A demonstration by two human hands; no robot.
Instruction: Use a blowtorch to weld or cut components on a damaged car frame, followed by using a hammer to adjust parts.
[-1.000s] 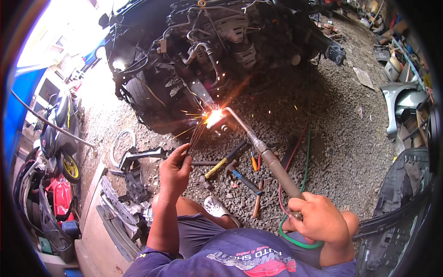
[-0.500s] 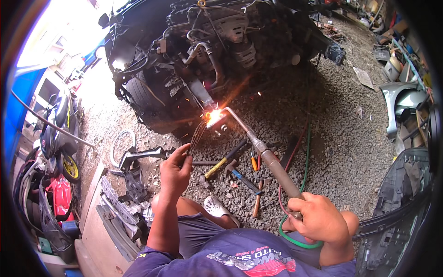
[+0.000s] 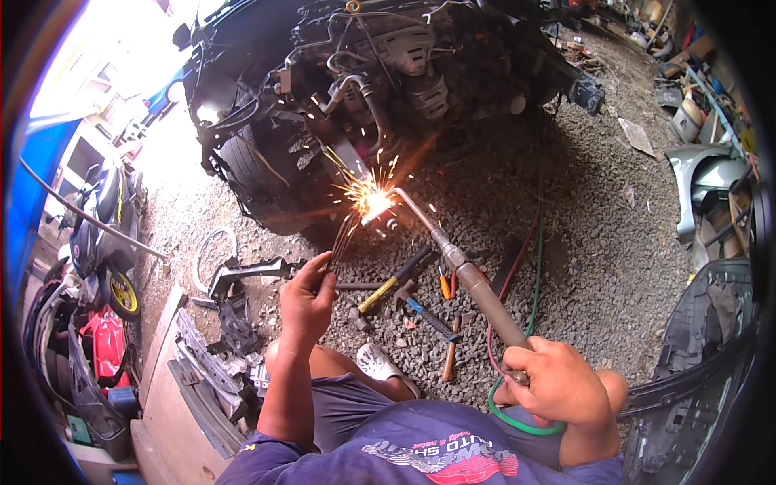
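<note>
My right hand (image 3: 559,381) is wrapped round the handle of a gas welding torch (image 3: 485,295). The torch's bent tip points at a bright, glowing spot on a metal part (image 3: 349,156) low on a stripped car front (image 3: 388,48). Sparks (image 3: 373,198) fan out there, and the glare hides the joint. Pinched in the fingers of my left hand (image 3: 307,295) are several thin filler rods (image 3: 343,237), whose far ends reach up toward the glow. Red and green hoses (image 3: 537,275) run beside the torch.
On the gravel between my hands lie hammers (image 3: 426,315), one yellow-handled (image 3: 384,295), and an orange screwdriver (image 3: 444,284). A car wheel (image 3: 246,166) stands left of the sparks. Car panels lie at left, a fender (image 3: 711,182) at right, and a motorcycle (image 3: 109,218) stands far left.
The sparks have burst wider and higher round the glowing spot. Both hands, the torch and the rods are almost where they were.
</note>
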